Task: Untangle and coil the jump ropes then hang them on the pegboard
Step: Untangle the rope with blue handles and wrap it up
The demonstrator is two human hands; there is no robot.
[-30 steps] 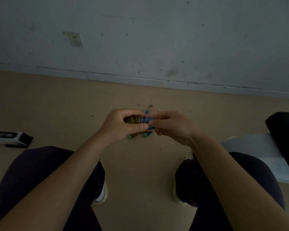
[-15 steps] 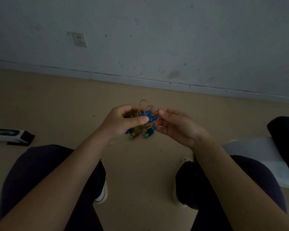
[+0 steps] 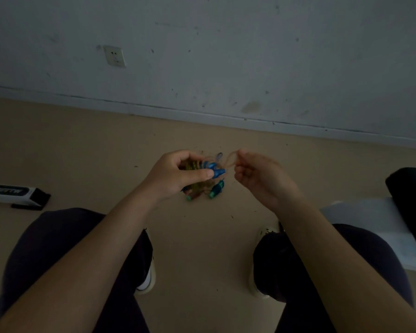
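Left hand fingers curled tight round a bundle of jump ropes, thumb pressed across the front beside a blue handle. Yellowish cord bunched inside the fist; green-tipped handles hang just below it. Right hand palm toward camera, fingers loosely curled, fingertips pinching a thin orange cord loop pulled out from the bundle's right side. Both hands held in the air above the floor, between the knees, forearms reaching forward. Bundle off the floor, near the wall edge. White-and-black box lies at floor's left edge.
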